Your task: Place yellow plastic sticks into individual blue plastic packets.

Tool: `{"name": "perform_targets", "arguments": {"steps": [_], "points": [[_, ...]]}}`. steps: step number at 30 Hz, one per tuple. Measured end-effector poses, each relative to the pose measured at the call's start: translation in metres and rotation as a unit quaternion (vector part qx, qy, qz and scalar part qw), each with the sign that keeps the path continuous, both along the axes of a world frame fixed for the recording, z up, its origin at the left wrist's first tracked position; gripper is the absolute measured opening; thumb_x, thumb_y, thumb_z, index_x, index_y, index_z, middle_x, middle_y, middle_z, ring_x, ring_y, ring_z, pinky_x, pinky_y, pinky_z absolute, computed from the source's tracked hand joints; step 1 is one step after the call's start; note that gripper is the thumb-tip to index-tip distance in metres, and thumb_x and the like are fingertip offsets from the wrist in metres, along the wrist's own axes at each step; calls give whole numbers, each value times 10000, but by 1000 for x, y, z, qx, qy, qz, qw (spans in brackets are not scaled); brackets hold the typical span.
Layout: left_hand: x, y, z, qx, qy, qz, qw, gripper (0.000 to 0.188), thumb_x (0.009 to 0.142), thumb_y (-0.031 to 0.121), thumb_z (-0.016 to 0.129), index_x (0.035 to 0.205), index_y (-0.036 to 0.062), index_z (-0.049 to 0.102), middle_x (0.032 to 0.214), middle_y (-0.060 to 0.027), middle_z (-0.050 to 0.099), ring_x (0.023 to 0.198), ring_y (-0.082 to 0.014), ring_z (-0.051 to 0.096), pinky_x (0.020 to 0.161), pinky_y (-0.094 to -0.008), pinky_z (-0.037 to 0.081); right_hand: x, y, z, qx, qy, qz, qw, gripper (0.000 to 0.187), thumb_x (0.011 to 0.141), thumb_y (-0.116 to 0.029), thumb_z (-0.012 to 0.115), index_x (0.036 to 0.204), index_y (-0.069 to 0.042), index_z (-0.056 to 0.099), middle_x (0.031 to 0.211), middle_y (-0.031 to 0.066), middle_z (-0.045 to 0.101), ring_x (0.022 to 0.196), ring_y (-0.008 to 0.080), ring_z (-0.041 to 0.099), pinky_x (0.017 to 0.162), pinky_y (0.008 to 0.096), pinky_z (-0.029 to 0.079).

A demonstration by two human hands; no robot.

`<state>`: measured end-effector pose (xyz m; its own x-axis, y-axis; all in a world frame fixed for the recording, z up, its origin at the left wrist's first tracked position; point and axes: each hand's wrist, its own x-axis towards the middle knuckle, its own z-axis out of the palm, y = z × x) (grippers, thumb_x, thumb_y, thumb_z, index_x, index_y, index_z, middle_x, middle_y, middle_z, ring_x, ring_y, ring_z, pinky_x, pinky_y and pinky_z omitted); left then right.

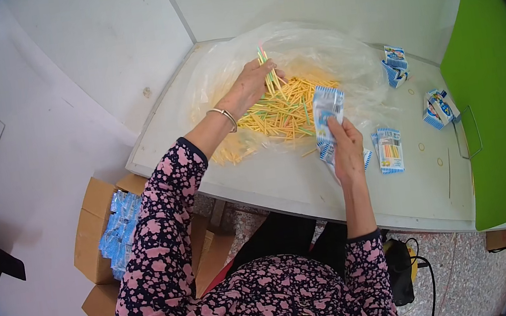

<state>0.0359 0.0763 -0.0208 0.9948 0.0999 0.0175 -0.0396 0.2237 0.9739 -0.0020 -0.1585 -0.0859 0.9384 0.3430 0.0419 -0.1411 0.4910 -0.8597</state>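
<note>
My left hand [251, 84] is closed around a small bunch of thin sticks [264, 60], yellow with some green and pink. It holds them upright above a heap of similar loose sticks [286, 115], mostly yellow, lying on a spread clear plastic bag [340, 41]. To the right of the heap, my right hand [348, 149] grips a blue-and-white packet [328, 104], thumb on its front. Part of another blue-striped packet [326, 152] shows below that hand, mostly hidden by it. Just right of it, a few flat packets [390, 150] with sticks showing lie on the white table [268, 178].
Small blue-and-white boxes [440, 109] and packets [395, 66] stand at the table's right, near a green panel [500, 93]. Rubber bands [421, 146] and a thin rod [448, 172] lie there. An open cardboard box [93, 227] of blue packets [120, 226] sits at lower left.
</note>
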Motion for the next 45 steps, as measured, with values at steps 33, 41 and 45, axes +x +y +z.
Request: {"name": "perform_targets", "arguments": {"steps": [33,41,45], "points": [[-4,-54,-43,-386,-4,62,921,102,934,111,444,976,18,435,901,-114,524,800,-232,546,750,-373,491,26,39,3,119,21,-99,988,168,843,-134,630,953,-8,622,891,38,649,776,81,593,728,230,469],[-12,-44,-9,-375,48,111,919,139,948,179,446,958,40,447,973,-129,506,855,-271,553,847,-427,475,12,-8,4,-86,-18,75,993,158,843,-133,622,908,8,647,785,16,640,647,34,542,578,181,420],[-21,-54,11,-300,2,52,953,178,954,215,429,945,37,432,941,-148,540,857,-295,588,793,-424,503,12,-19,-5,-127,-38,134,982,170,837,-141,620,929,-1,653,759,-14,622,630,26,506,578,184,393]]}}
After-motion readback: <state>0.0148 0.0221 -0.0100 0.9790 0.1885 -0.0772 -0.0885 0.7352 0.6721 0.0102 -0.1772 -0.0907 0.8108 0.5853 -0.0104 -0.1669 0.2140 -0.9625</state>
